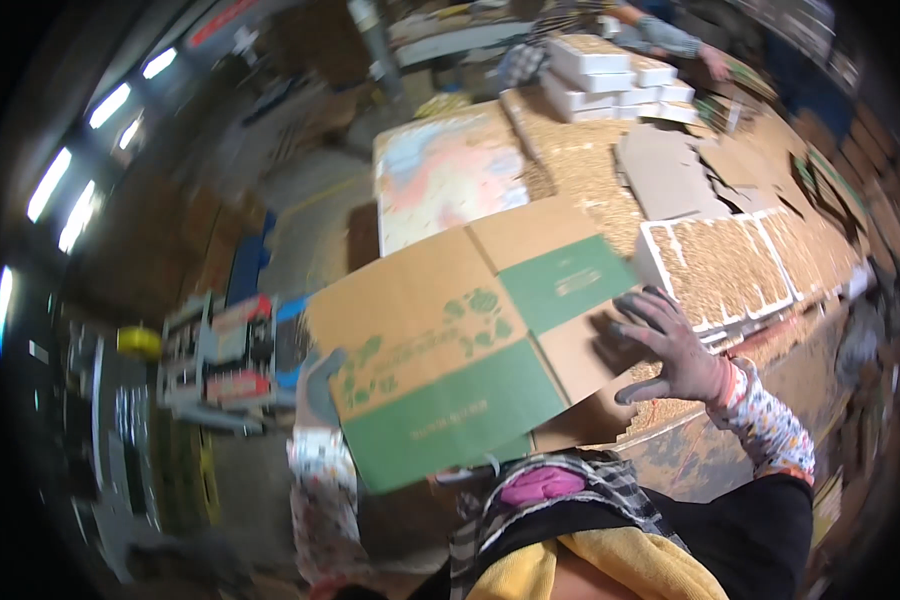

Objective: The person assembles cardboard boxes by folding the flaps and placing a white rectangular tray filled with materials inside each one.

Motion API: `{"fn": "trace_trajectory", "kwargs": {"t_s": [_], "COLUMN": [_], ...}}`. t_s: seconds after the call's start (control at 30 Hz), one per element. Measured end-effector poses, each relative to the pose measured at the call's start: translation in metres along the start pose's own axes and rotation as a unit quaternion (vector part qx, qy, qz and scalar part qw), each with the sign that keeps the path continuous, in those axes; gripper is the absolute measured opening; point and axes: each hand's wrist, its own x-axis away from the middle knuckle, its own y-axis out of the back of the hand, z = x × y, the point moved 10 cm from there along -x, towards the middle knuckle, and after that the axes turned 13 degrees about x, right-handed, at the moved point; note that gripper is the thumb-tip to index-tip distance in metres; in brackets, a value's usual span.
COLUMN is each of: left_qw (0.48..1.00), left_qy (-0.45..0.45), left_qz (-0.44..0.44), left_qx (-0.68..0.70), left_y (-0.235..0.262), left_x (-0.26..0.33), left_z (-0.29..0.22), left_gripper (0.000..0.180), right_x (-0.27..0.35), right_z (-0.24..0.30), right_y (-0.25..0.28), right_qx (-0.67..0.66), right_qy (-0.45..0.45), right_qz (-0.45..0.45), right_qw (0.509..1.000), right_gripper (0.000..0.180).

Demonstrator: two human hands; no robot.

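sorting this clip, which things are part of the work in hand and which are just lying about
In hand:
flat carton
left hand, at its left edge
right hand, on its right flap

Lying about:
white boxes
white trays
grey card sheets
table

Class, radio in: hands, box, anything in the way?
Left hand grips flattened cardboard box at its edge. Right hand pressed flat on it. White trays sit beside.
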Motion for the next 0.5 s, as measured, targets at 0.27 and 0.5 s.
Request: {"fn": "trace_trajectory", "kwargs": {"t_s": [0.27,0.5], "left_qw": [0.913,0.979], "left_qy": [-0.125,-0.141], "left_qz": [-0.044,-0.100], "left_qx": [-0.386,-0.112], "left_y": [-0.060,-0.067], "left_x": [-0.019,-0.038], "left_z": [-0.039,-0.056], "left_gripper": [0.056,0.042], "right_x": [-0.003,-0.021], "right_z": [-0.163,-0.116], "right_y": [0.040,0.031], "right_qx": [-0.386,-0.200], "right_qy": [-0.337,-0.390], "right_qz": [-0.257,-0.362], "right_qw": [0.820,0.822], "right_gripper": [0.052,0.037]}}
